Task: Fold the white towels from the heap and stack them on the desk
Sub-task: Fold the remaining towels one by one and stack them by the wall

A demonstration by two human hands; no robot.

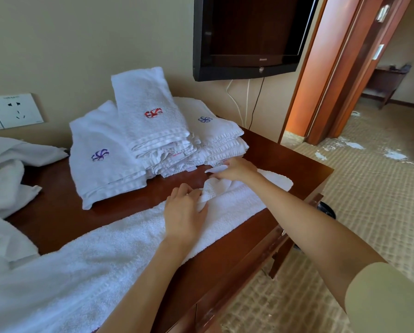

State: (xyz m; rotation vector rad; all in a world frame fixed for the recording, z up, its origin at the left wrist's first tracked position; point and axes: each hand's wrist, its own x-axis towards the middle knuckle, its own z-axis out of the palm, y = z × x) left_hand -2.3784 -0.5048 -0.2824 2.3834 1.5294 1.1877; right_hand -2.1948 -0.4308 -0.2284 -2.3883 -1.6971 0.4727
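Desk (57,227): one, dark red-brown wood, against the beige wall. Its near-left part is hidden under cloth.
Long towel (105,255): one, white, lying flat along the desk's near edge. Its near end runs out of view at the lower left, and its far end reaches towards the desk's right corner.
Television (249,34): one, on the wall above the desk's far right, with its top cut off.
Folded piles: three, touching, at the back of the desk.
- Left pile (105,164): purple emblem.
- Middle pile (148,116): red emblem, and its top towel leans on the wall.
- Right pile (215,133): blue emblem.
- The number of towels in each pile is hard to count.
Heap (4,179): one, crumpled white cloth at the left, cut off by the frame. Its count cannot be told.
Left hand (185,215): palm down on the long towel, fingers curled and gripping a bunched fold.
Right hand (236,169): arm stretched forward, fingertips pinching the long towel's far edge just beside the right pile.
Wall socket (16,111): one whole, with a second plate beside it cut off.
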